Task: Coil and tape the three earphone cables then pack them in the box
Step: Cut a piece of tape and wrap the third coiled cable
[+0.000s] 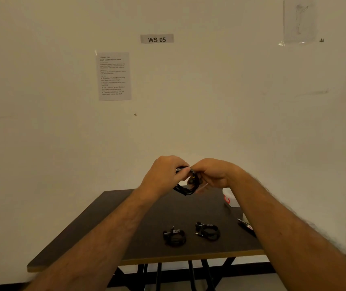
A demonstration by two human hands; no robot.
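Note:
Both hands are raised above the far part of the dark table (pixel 96 232). Between them hangs a black coiled earphone cable (pixel 185 189). My left hand (pixel 163 175) grips the coil's top left, and my right hand (pixel 212 174) pinches its top right, where a small strip of clear tape seems to hang below the fingers. Two other coiled black earphone cables lie on the table near the front: one (pixel 174 238) on the left, one (pixel 208 231) on the right. Each has a light band around it.
A white box with a red mark (pixel 231 198) stands at the table's right side, partly behind my right forearm. A dark tool (pixel 245 225) lies near the right edge. A wall with a "WS 05" sign (pixel 157 39) and an instruction sheet (pixel 114 76) stands behind.

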